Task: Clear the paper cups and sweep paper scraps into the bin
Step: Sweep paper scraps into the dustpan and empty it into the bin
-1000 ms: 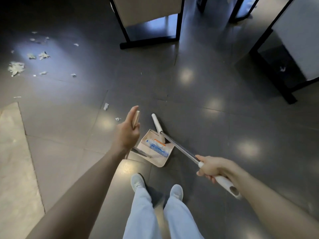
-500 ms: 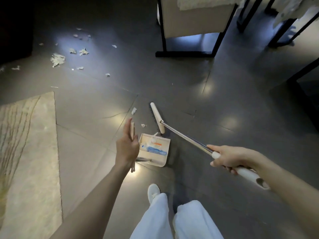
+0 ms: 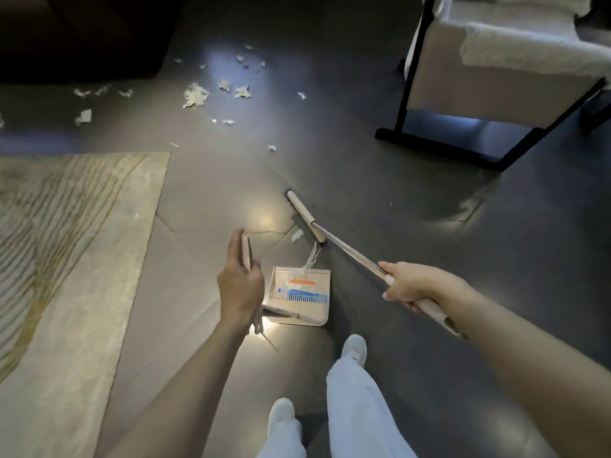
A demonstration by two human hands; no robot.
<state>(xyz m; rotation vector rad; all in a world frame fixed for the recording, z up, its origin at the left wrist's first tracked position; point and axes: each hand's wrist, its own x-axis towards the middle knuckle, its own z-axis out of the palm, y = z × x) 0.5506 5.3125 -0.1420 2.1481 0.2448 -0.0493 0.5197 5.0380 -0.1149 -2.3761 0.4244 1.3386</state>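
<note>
The right hand point(image 3: 410, 285) has its grip wrapped round the broom handle point(image 3: 350, 252), while the left hand point(image 3: 239, 285) pinches the upright dustpan handle point(image 3: 245, 252) between thumb and fingers. The broom head point(image 3: 302, 216) rests on the floor point(image 3: 396, 209) beside one scrap point(image 3: 297, 235), just ahead of the dustpan point(image 3: 301, 292). Too hard a flick could shoot it past the pan, and most paper scraps point(image 3: 195, 95) lie well beyond.

Centre frame, the right hand point(image 3: 410, 284) grips the broom point(image 3: 347, 248), its head just above the dustpan point(image 3: 307, 309) the left hand point(image 3: 239, 285) holds; paper scraps point(image 3: 196, 94) lie upper left.
</note>
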